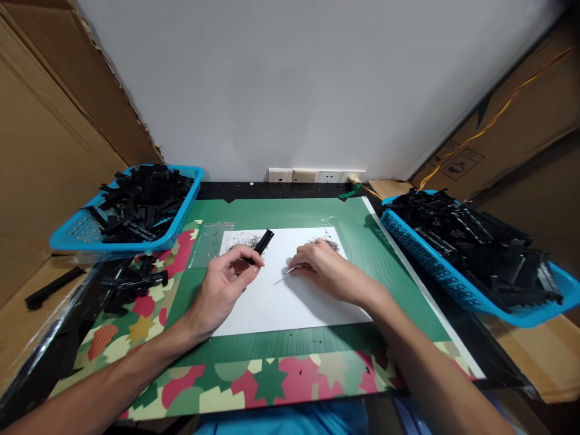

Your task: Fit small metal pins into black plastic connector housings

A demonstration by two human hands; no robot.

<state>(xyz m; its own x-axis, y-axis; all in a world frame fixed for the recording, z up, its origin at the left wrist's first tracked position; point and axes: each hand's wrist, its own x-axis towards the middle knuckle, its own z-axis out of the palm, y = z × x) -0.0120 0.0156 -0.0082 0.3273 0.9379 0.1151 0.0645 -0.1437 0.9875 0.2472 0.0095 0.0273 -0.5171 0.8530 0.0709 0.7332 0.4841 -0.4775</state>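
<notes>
My left hand (226, 284) is closed around a narrow black plastic piece (264, 241), whose far end sticks up past the fingertips. Pinched in my right hand (321, 269) is a thin pointed metal tool (289, 270); its tip points left and down over a white sheet (272, 305). Whether the tool has one prong or two cannot be made out. A heap of tiny dark metallic bits (242, 240) lies on the sheet behind my left hand. Another small heap of bits (332, 244) is partly hidden behind my right hand.
Blue plastic baskets full of black pieces stand at left (181, 223) and right (435, 275). Several loose black pieces (131, 281) lie near the left basket. A green patterned mat (290, 211) covers the table. Cardboard (54, 109) rises at the left; sockets (306, 176) line the wall.
</notes>
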